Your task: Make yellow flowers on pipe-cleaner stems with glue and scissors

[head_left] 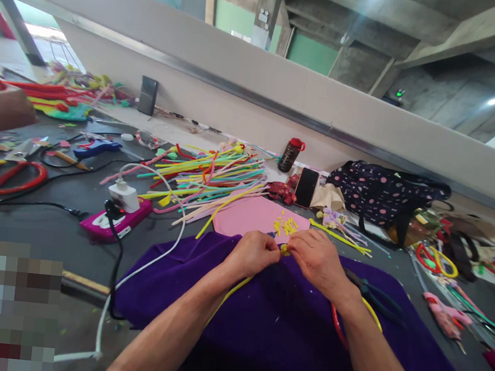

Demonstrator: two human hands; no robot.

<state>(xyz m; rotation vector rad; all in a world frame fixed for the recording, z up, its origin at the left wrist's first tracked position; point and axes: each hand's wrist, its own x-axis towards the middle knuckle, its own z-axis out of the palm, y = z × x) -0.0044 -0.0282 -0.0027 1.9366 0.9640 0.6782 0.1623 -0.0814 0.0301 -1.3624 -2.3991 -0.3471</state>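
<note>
My left hand (256,254) is closed in a pinch, and a yellow pipe cleaner (228,298) trails below it toward my lap. My right hand (318,257) pinches too, fingertips close to the left ones. Between them shows a small bent yellow part (285,250), mostly hidden by the fingers. Just beyond lie several short yellow pieces (286,225) on a pink sheet (244,215). Purple cloth (174,263) spreads beneath both forearms. Dark-handled pliers (379,298) rest on it by my right forearm, with a red loop (338,325) partly under the arm.
Many coloured pipe cleaners (217,174) are piled behind the pink sheet. At left, a purple power strip (115,219) has a white charger (124,197) and cables. A phone (306,187), bottle (291,155) and dark patterned bag (382,195) stand behind. Another person's hand (4,112) is far left.
</note>
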